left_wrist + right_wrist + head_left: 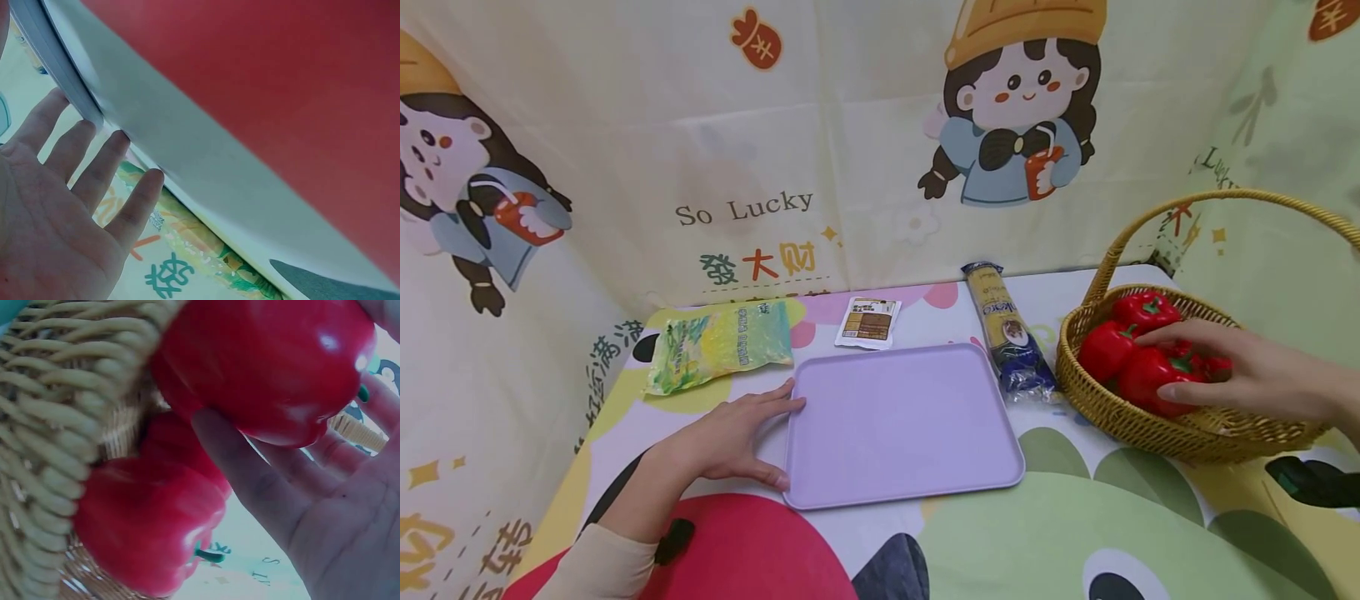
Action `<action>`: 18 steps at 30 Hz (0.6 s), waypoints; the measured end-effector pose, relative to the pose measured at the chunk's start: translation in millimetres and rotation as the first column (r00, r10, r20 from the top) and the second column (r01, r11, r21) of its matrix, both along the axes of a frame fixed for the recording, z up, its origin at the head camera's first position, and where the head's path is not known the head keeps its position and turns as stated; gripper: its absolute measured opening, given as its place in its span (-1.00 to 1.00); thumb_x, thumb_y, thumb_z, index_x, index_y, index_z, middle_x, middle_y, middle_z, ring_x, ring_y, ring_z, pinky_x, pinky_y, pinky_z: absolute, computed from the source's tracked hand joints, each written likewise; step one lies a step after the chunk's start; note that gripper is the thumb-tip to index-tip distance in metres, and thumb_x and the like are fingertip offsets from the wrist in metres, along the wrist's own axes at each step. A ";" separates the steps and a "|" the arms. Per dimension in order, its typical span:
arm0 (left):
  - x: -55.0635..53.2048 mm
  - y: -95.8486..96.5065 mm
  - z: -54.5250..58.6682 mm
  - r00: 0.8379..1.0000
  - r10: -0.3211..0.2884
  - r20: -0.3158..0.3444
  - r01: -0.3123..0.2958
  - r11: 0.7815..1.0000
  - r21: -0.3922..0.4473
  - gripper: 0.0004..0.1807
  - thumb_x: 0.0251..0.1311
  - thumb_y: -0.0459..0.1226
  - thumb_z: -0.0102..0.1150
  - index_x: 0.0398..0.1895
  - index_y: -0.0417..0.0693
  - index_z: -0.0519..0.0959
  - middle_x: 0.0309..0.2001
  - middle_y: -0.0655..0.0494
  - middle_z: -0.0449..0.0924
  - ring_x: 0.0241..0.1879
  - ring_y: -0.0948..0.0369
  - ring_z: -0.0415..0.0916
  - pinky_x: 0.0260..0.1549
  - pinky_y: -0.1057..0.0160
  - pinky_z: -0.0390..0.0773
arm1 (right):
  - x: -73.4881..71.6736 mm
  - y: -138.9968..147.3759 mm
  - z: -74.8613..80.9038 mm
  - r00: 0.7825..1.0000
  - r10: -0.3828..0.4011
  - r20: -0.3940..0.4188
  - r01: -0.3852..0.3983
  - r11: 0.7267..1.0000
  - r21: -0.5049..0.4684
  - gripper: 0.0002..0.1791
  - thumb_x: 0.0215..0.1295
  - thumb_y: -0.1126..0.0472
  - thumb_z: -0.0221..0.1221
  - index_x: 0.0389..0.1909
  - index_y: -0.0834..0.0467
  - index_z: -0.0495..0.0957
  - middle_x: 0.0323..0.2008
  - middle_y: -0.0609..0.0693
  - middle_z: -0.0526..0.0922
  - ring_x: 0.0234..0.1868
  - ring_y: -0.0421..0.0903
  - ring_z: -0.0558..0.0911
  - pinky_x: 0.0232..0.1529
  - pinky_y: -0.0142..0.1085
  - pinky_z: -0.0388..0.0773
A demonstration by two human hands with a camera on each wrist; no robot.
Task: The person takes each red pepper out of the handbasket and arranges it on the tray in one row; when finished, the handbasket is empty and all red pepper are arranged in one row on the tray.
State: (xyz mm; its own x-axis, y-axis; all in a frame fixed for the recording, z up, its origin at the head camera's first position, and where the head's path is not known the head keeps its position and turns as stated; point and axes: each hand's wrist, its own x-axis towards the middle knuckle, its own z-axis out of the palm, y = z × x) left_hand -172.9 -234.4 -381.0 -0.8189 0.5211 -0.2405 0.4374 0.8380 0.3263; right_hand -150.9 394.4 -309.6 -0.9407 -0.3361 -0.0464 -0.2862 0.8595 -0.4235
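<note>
My left hand (737, 437) lies at the left edge of a lilac rectangular tray (902, 425), fingers spread, fingertips and thumb at the rim. In the left wrist view its straight fingers (112, 162) reach to the tray's edge (69, 75). Over at the right, my right hand (1255, 367) reaches into a woven wicker basket (1180, 442) and holds a glossy red bell pepper (1150, 385) between thumb and fingers. Up close in the right wrist view, that pepper (262, 369) sits within the bent fingers. Below it rests another red pepper (150, 525) with a green stem.
Behind the tray lie a yellow-green packet (722, 346), a small white and brown sachet (868, 323) and a long blue and yellow packet (1007, 329). The basket's tall handle (1225, 194) arches above my right hand. A printed cloth wall (865, 167) stands along the back.
</note>
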 end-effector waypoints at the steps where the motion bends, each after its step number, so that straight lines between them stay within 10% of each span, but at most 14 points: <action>1: 0.2 0.2 0.1 1.000 0.004 0.004 -0.004 1.000 -0.001 0.21 -0.24 0.42 0.48 0.55 0.19 0.31 0.63 -0.02 0.07 0.51 -0.18 0.18 0.30 -0.46 0.23 | -0.9 -0.2 1.1 1.000 -0.002 -0.005 0.002 1.000 -0.003 -0.35 0.22 0.04 0.46 0.32 -0.10 0.46 0.31 0.13 0.39 0.18 0.15 0.43 -0.29 -0.33 0.58; 7: 0.9 1.4 1.2 0.999 0.019 0.025 -0.019 1.000 0.001 0.20 -0.23 0.39 0.50 0.55 0.19 0.32 0.62 -0.03 0.08 0.51 -0.19 0.17 0.30 -0.50 0.19 | -5.6 -2.7 4.3 0.999 0.003 -0.041 -0.005 0.999 -0.042 -0.33 0.20 0.11 0.48 0.33 -0.11 0.47 0.25 0.00 0.40 -0.03 -0.32 0.48 -0.33 -0.35 0.62; 18: -2.4 1.0 -0.9 1.000 0.012 0.018 -0.012 1.000 -0.001 0.20 -0.23 0.41 0.49 0.55 0.19 0.32 0.63 -0.03 0.07 0.52 -0.17 0.16 0.29 -0.50 0.20 | -17.8 -20.9 15.1 0.997 0.053 -0.052 -0.057 0.996 -0.072 -0.29 0.14 0.12 0.51 0.33 -0.14 0.47 0.24 0.00 0.46 0.08 -0.19 0.41 -0.35 -0.32 0.66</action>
